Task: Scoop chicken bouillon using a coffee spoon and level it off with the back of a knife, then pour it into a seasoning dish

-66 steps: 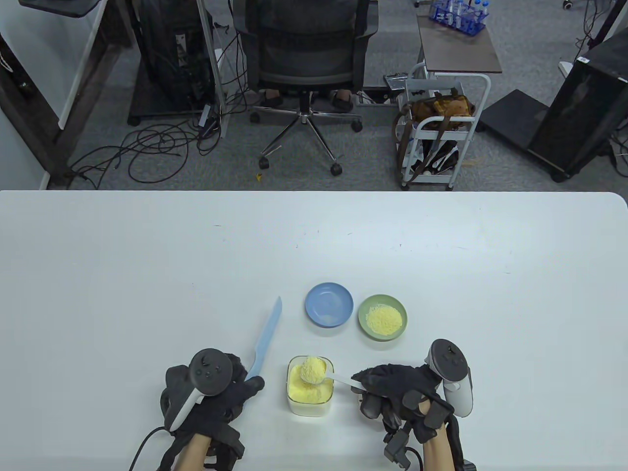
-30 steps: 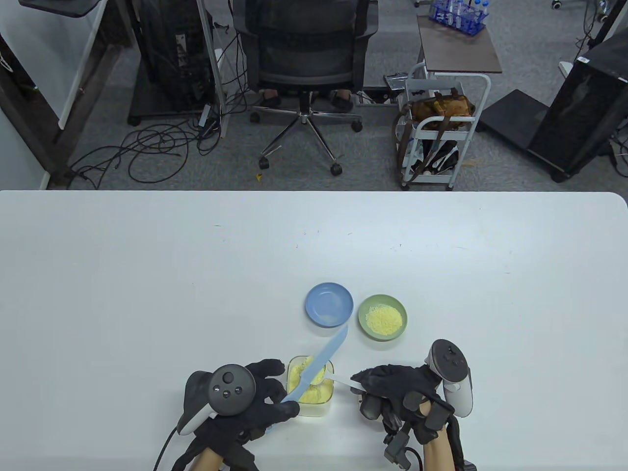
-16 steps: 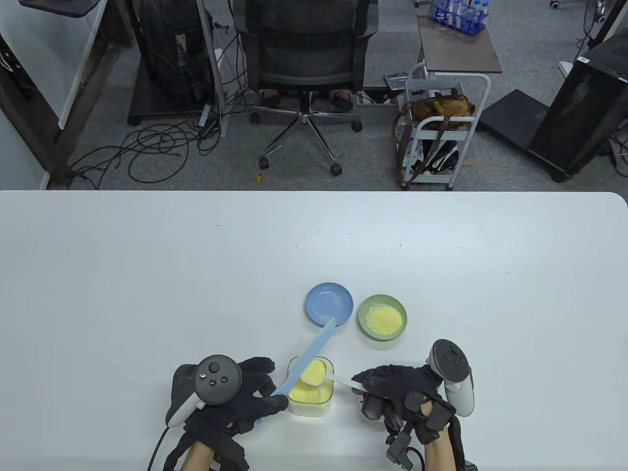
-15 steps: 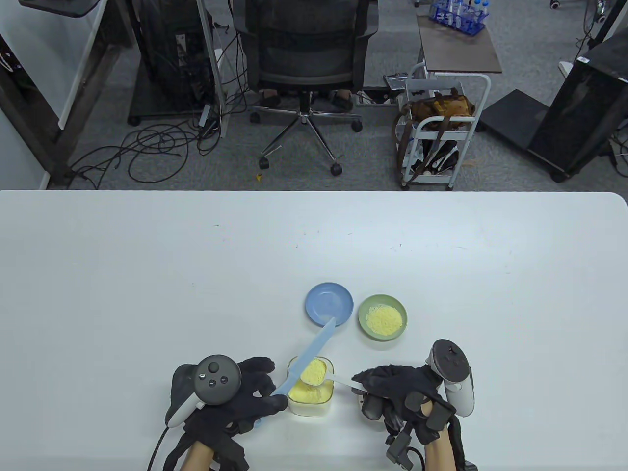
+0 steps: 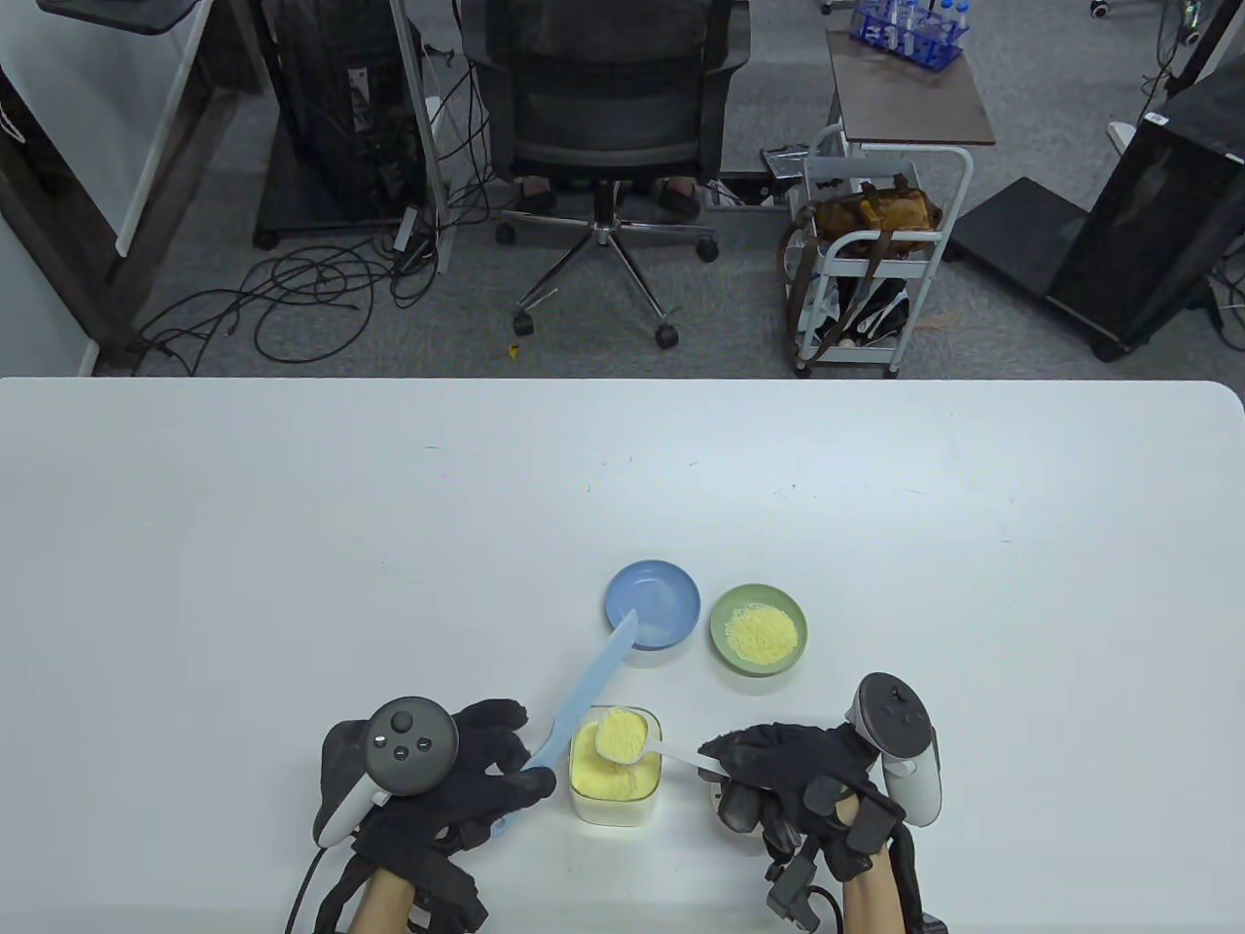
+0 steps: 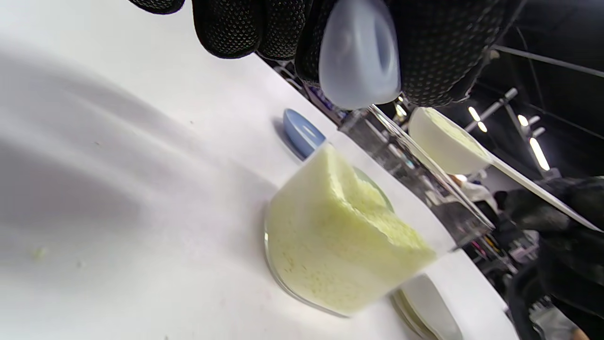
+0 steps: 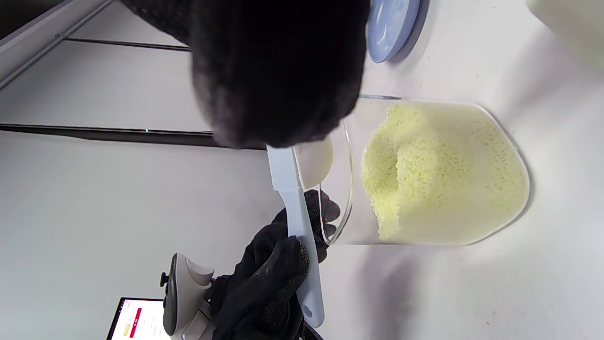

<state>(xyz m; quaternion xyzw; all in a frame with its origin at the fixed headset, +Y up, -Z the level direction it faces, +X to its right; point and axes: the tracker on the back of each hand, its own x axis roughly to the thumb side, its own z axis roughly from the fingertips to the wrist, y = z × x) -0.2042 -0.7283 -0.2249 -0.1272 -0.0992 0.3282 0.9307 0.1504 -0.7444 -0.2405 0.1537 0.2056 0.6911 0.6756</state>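
Observation:
My right hand (image 5: 749,773) pinches the white coffee spoon (image 5: 671,750) by its handle. Its bowl holds a flat load of yellow bouillon (image 5: 622,736) above the clear container (image 5: 615,790), which is about half full of bouillon. My left hand (image 5: 486,773) grips the light-blue knife (image 5: 586,693) by the handle. The blade slants up and right beside the container's left edge, apart from the spoon, with its tip over the rim of the blue dish (image 5: 661,593). In the left wrist view the knife's handle end (image 6: 358,56) shows between my fingers, with the spoon (image 6: 446,141) beyond.
A green dish (image 5: 758,629) with a layer of bouillon stands right of the blue one. Both dishes lie just beyond the container. The white table (image 5: 292,545) stretches wide on all sides. A chair and a cart stand on the floor past the far edge.
The knife swept leftward across the spoon and now sits left of the container. The heaped mound on the spoon has become flat. My right hand stayed still.

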